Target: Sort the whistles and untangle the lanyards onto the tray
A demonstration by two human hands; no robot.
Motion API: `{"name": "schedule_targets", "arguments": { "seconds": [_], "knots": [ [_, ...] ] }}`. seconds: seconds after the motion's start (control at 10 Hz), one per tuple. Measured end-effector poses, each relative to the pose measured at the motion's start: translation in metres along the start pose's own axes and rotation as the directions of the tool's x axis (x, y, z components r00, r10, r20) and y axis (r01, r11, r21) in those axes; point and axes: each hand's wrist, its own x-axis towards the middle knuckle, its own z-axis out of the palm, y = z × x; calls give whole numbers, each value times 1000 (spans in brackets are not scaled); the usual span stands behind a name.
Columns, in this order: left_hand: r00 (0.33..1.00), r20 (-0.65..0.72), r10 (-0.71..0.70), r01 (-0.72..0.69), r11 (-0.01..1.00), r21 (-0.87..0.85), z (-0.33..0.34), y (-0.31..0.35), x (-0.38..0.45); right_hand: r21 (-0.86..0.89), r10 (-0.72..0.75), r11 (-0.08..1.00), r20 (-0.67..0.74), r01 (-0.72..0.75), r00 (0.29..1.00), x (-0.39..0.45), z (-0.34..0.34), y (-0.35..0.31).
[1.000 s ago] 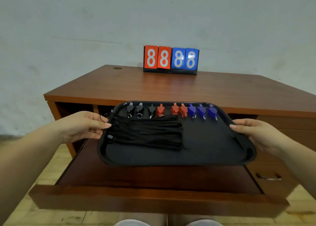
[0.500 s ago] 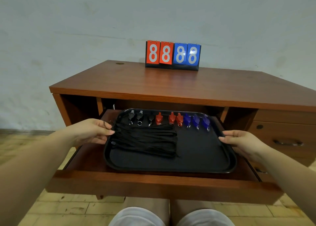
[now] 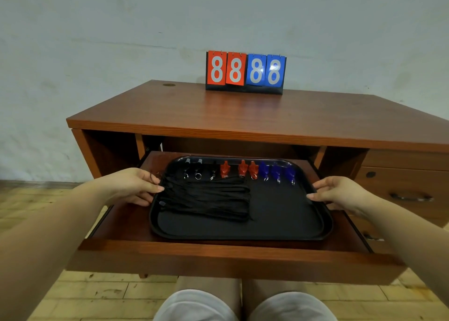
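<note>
I am holding the tray (image 3: 240, 233) by its two short sides; my left hand (image 3: 132, 187) is gripping the left rim, fingers curled over its edge beside the lanyard ends, and my right hand (image 3: 340, 194) is gripping the right rim likewise. The tray is lying between my hands on the pull-out shelf (image 3: 218, 252) beneath the counter (image 3: 243, 116).

Progress, as I judge it: the sorting is looking finished; along the far rim, ahead of my fingertips, three black whistles (image 3: 198, 171) are sitting nearest my left hand, three red whistles (image 3: 241, 169) in the middle, three blue whistles (image 3: 277, 172) nearest my right hand; the lanyards (image 3: 206, 198) are lying in one flat, roughly parallel bundle just inside my left hand, no knots showing. What is remaining appears to be only stowing the tray and letting go.

Materials: the tray is a black rounded rectangle with a glossy raised lip and a matte floor; the whistles are moulded plastic with small metal split rings; the lanyards are thin, limp black cord; the shelf and counter are reddish wood-grain laminate. A flip scoreboard (image 3: 245, 71) is standing far beyond both hands, showing 8s.
</note>
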Motion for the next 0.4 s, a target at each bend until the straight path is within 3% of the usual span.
{"name": "schedule_targets", "arguments": {
  "seconds": [0.2, 0.3, 0.4],
  "knots": [
    [993, -115, -4, 15, 996, 93, 0, 8, -1, -114, -34, 993, -50, 28, 998, 0, -3, -5],
    [936, -349, 53, 8, 985, 171, 0, 18, 5, -187, -93, 980, -103, 72, 990, 3, -1, -18],
    [819, -526, 229, 14, 908, 418, 4, 38, 2, -295, -176, 947, -132, 131, 975, 0, 3, -45]
  ]
}}
